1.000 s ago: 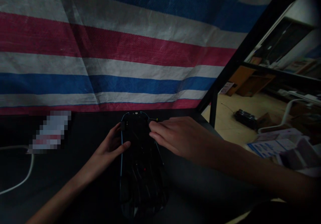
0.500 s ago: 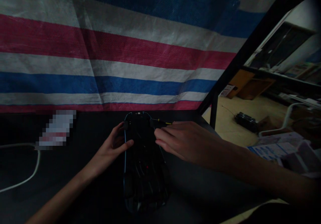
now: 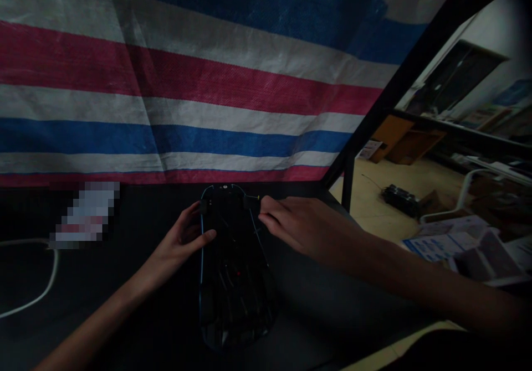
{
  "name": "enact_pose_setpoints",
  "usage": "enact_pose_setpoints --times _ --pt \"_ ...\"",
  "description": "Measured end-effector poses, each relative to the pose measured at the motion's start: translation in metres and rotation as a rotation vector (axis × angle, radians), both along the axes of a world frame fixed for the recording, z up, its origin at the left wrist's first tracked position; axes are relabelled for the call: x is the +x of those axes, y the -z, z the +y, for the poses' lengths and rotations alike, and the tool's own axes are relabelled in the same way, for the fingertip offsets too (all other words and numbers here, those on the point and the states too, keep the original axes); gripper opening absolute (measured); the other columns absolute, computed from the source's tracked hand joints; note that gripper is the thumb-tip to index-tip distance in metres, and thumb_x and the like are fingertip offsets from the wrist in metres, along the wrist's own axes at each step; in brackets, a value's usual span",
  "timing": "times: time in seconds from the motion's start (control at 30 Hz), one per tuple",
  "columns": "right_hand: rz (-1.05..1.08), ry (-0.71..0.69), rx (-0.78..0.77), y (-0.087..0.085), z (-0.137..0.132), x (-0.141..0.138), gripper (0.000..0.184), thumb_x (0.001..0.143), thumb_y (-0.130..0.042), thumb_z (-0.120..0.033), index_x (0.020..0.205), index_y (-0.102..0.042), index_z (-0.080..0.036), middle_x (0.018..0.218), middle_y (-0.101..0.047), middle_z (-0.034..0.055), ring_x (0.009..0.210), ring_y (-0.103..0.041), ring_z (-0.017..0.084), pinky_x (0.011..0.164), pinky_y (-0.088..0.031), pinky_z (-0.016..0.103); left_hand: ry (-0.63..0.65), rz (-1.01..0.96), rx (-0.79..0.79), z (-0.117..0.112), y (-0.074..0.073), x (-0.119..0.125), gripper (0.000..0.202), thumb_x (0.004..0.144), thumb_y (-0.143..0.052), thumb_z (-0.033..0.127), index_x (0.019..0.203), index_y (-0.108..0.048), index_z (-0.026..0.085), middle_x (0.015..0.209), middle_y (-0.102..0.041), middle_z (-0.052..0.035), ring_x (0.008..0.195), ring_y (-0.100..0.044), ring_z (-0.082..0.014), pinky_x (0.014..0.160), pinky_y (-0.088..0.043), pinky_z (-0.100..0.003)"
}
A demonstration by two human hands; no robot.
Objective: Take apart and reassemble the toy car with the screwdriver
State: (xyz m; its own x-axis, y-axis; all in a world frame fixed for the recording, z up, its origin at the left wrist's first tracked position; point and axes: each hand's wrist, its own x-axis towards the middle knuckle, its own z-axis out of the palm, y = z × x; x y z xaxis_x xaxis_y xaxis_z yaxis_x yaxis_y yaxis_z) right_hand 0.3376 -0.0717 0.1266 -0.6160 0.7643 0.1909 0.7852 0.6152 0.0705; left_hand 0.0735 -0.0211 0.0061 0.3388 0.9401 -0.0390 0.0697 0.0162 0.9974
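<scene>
A long black flat object with thin blue edge lines [image 3: 233, 271] lies on the dark table [image 3: 124, 282], its far end near the striped sheet. My left hand [image 3: 185, 241] grips its left edge near the far end, thumb on top and fingers curled round the side. On the right side of that end rests my right hand [image 3: 299, 224], fingers bent and pressed together beside a small black and yellow part [image 3: 252, 199]; whether it pinches that part is too dark to tell.
A red, white and blue striped sheet [image 3: 187, 83] hangs behind the table. A white cable [image 3: 37, 293] loops at the left. A black frame post [image 3: 348, 185] stands at the table's right corner. Beyond it are a floor, shelves, boxes and papers [image 3: 453, 238].
My right hand has drawn slightly back to the right from the object's top onto its right edge. My left hand keeps its hold. The view has shifted a little.
</scene>
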Motion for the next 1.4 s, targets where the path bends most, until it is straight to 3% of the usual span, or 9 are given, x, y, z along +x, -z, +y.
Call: enact_pose_setpoints --times 0.2,0.33,0.47,0.7,0.83,1.0,1.13,1.3,1.4 --pt "0.013 0.222 -0.011 -0.001 -0.001 -0.006 0.025 0.108 -0.043 -0.035 0.105 -0.060 -0.018 0.062 -0.061 -0.0019 0.049 -0.053 0.014 0.050 -0.020 0.030 -0.005 0.002 -0.003 0.000 -0.002 0.000 0.077 0.089 -0.073 0.045 0.155 -0.037 0.027 0.167 -0.040 -0.0122 0.149 -0.045 -0.0354 0.119 -0.043 -0.053" --pt "0.165 0.032 -0.177 -0.004 0.004 -0.003 0.014 0.106 -0.047 -0.025 0.109 -0.057 -0.017 0.089 -0.070 0.0038 0.072 -0.064 0.015 0.066 -0.040 0.027 -0.017 0.001 -0.021 -0.001 -0.005 0.003 0.079 0.087 -0.075 0.045 0.155 -0.038 0.026 0.166 -0.042 -0.0136 0.148 -0.045 -0.0362 0.120 -0.042 -0.053" --pt "0.252 -0.111 -0.212 -0.009 0.007 0.003 0.012 0.097 -0.052 -0.015 0.108 -0.057 -0.016 0.105 -0.068 0.0071 0.091 -0.063 0.016 0.082 -0.043 0.028 -0.010 -0.007 -0.016 -0.001 -0.007 0.004 0.082 0.086 -0.075 0.045 0.156 -0.037 0.023 0.166 -0.041 -0.0159 0.147 -0.047 -0.0351 0.119 -0.042 -0.051" --pt "0.204 0.053 -0.120 -0.006 0.014 0.001 0.021 0.104 -0.047 -0.030 0.097 -0.063 -0.020 0.071 -0.060 -0.0015 0.064 -0.054 0.013 0.065 -0.034 0.029 -0.006 0.020 0.000 -0.002 -0.009 0.004 0.081 0.087 -0.074 0.046 0.156 -0.036 0.025 0.166 -0.041 -0.0151 0.147 -0.048 -0.0350 0.118 -0.044 -0.049" --pt "0.346 -0.004 -0.186 -0.003 0.017 0.002 0.018 0.093 -0.055 -0.018 0.111 -0.059 -0.018 0.093 -0.067 0.0032 0.076 -0.060 0.014 0.070 -0.039 0.027 -0.004 0.009 0.006 -0.004 -0.010 0.004 0.079 0.088 -0.072 0.045 0.155 -0.037 0.024 0.166 -0.041 -0.0159 0.144 -0.051 -0.0361 0.118 -0.044 -0.052" --pt "0.297 0.038 -0.160 0.001 0.019 0.006 0.013 0.100 -0.053 -0.028 0.100 -0.061 -0.018 0.077 -0.063 0.0002 0.063 -0.055 0.013 0.063 -0.036 0.028 -0.001 0.005 0.017 -0.004 -0.009 0.004 0.080 0.088 -0.073 0.044 0.156 -0.038 0.025 0.166 -0.040 -0.0160 0.144 -0.051 -0.0364 0.117 -0.044 -0.052" --pt "0.329 -0.044 -0.159 -0.001 0.017 0.006 0.017 0.090 -0.058 -0.016 0.108 -0.059 -0.018 0.098 -0.067 0.0041 0.083 -0.061 0.014 0.074 -0.040 0.027 0.006 -0.023 0.016 -0.002 -0.007 0.004 0.081 0.087 -0.074 0.044 0.156 -0.037 0.023 0.166 -0.041 -0.0171 0.144 -0.051 -0.0362 0.119 -0.041 -0.054" --pt "0.205 0.078 -0.153 -0.004 0.019 0.010 0.017 0.100 -0.050 -0.026 0.094 -0.063 -0.019 0.070 -0.060 -0.0015 0.061 -0.053 0.013 0.064 -0.032 0.029 0.009 -0.016 -0.014 -0.002 -0.007 0.003 0.082 0.087 -0.074 0.046 0.156 -0.035 0.024 0.164 -0.044 -0.0163 0.144 -0.051 -0.0359 0.119 -0.042 -0.052" --pt "0.286 -0.004 -0.242 -0.006 0.022 0.013 0.017 0.093 -0.056 -0.020 0.109 -0.061 -0.018 0.085 -0.066 0.0012 0.071 -0.058 0.013 0.069 -0.036 0.027 0.007 0.000 0.004 -0.004 -0.010 0.003 0.081 0.087 -0.073 0.046 0.156 -0.037 0.024 0.164 -0.044 -0.0165 0.144 -0.051 -0.0364 0.117 -0.044 -0.053"
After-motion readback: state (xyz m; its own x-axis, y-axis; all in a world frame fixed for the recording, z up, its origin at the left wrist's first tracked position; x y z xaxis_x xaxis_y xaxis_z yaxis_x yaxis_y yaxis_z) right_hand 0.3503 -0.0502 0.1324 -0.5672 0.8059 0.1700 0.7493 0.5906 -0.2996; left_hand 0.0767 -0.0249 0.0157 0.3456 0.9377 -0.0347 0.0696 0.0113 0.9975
